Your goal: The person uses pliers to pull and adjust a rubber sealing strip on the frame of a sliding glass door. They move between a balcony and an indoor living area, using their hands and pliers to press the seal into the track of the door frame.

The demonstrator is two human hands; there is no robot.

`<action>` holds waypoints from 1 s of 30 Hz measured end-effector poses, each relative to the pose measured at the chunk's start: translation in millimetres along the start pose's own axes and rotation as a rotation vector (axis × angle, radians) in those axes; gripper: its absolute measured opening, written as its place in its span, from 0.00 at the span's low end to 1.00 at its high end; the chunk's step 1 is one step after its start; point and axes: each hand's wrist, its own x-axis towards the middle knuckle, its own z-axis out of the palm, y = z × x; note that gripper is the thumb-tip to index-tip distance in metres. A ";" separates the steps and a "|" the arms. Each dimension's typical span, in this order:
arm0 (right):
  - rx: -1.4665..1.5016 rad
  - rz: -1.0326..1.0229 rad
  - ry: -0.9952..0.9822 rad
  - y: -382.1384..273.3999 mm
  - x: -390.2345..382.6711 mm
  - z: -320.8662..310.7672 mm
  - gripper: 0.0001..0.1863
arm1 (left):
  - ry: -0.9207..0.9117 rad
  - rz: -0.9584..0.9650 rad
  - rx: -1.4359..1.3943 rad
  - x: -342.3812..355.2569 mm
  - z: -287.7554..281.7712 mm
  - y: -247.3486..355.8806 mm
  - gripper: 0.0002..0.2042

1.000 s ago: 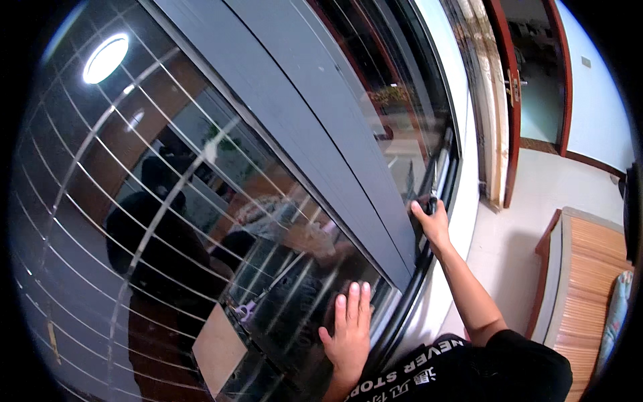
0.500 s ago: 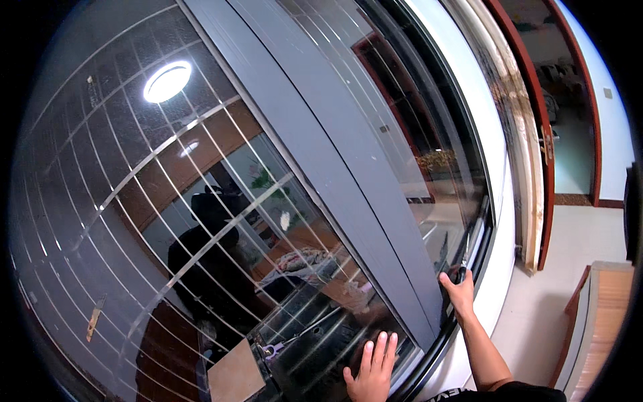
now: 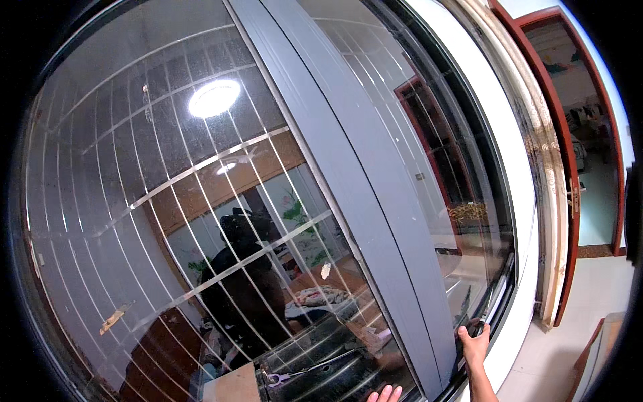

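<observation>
Low in the view, my left hand [image 3: 386, 394] shows only its fingertips; they are stretched out against the large window pane [image 3: 144, 251]. My right hand [image 3: 475, 345] is closed around a black-handled tool [image 3: 480, 327] at the lower right corner of the window. A thin shiny part rises from the handle along the window's side frame; the hand hides the rest, so its exact kind does not show. Between the two hands stands the wide grey sash frame [image 3: 375, 201], running diagonally from top to bottom. To its right is a second glass pane [image 3: 439, 268].
Metal security bars [image 3: 234, 268] show through the glass, mixed with reflections of a round lamp [image 3: 214, 98] and a dark figure. Beyond the white window surround [image 3: 526, 201] hang patterned curtains [image 3: 552, 268]. An open reddish-brown door [image 3: 569, 167] and a wooden cabinet [image 3: 606, 372] stand farther right.
The view has shifted, so the window and both hands sit lower in the picture. My left hand has mostly left the lower edge. The right hand still grips the black-handled tool at the frame.
</observation>
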 end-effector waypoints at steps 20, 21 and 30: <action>-0.036 0.027 -0.004 4.8 14.7 10.6 0.37 | 0.307 0.106 0.553 -4.7 46.0 -22.0 0.26; -0.062 0.012 0.000 0.5 13.6 8.6 0.38 | 0.319 0.097 0.550 -6.8 45.2 -21.7 0.27; -0.066 0.061 -0.010 1.8 17.6 6.5 0.40 | 0.337 0.074 0.500 -20.9 51.8 -28.8 0.21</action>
